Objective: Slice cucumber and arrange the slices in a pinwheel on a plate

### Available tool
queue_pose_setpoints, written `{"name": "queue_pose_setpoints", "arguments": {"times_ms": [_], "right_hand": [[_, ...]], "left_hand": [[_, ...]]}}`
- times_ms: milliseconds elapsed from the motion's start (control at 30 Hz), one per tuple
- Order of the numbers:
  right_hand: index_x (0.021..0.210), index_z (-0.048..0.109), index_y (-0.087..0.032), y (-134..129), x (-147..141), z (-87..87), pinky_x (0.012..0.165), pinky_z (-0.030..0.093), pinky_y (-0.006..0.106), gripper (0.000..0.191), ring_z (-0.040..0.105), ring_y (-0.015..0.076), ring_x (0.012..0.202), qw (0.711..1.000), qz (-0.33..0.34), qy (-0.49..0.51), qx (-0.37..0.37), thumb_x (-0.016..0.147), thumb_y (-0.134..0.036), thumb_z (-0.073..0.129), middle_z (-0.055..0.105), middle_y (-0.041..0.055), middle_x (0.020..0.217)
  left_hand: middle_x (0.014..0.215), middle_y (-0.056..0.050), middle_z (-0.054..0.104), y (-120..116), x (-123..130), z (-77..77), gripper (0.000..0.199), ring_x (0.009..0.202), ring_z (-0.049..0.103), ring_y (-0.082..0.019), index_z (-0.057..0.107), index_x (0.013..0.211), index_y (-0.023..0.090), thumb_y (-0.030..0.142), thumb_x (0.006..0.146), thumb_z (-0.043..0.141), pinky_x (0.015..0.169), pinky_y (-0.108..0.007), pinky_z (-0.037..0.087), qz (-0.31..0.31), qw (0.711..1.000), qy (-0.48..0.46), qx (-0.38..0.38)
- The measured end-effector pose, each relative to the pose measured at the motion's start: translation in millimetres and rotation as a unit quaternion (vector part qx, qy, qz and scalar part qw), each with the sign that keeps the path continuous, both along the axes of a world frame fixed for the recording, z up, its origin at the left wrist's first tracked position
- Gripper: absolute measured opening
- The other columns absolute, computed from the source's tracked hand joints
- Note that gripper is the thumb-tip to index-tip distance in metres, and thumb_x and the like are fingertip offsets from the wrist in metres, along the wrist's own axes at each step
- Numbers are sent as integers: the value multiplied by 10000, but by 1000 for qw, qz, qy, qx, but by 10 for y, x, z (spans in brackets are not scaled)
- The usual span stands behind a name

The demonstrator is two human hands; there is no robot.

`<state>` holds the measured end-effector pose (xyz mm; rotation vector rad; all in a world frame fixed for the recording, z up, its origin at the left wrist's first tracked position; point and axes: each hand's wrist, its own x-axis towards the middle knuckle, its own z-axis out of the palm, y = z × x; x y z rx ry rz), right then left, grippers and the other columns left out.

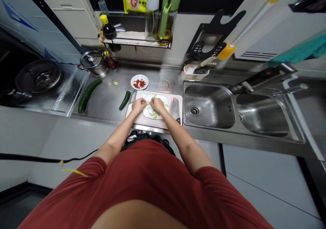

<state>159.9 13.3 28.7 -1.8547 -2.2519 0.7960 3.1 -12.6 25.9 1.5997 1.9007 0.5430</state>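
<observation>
My left hand and my right hand sit close together over a white plate, their fingertips nearly meeting. Several thin green cucumber slices lie in a curved arrangement on the plate. Anything pinched in the fingers is hidden. The plate rests on a pale cutting board, with a cleaver lying flat on the board's right side. Left of the board lie a short cucumber piece and a whole cucumber. Farther back are a loose cucumber slice and a small plate of red shreds.
A steel double sink lies right of the board. A lidded steel pot stands at back left, near a dark pan on the stove. A wall shelf holds bottles, and a small white container stands behind the sink.
</observation>
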Motion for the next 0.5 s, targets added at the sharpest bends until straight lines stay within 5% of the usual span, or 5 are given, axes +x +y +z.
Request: {"name": "queue_pose_setpoints", "arguments": {"times_ms": [500], "right_hand": [[1085,626,-186,-14,-90,-16,768,421,274,247,618,222,972,998,13,-51,-40,957,-305,452,674,123,1073]], "left_hand": [[909,-66,705,-28,77,40,203,890,609,-218,715,940,232,257,789,581,765,-293,420,-28,995,94,-15]]}}
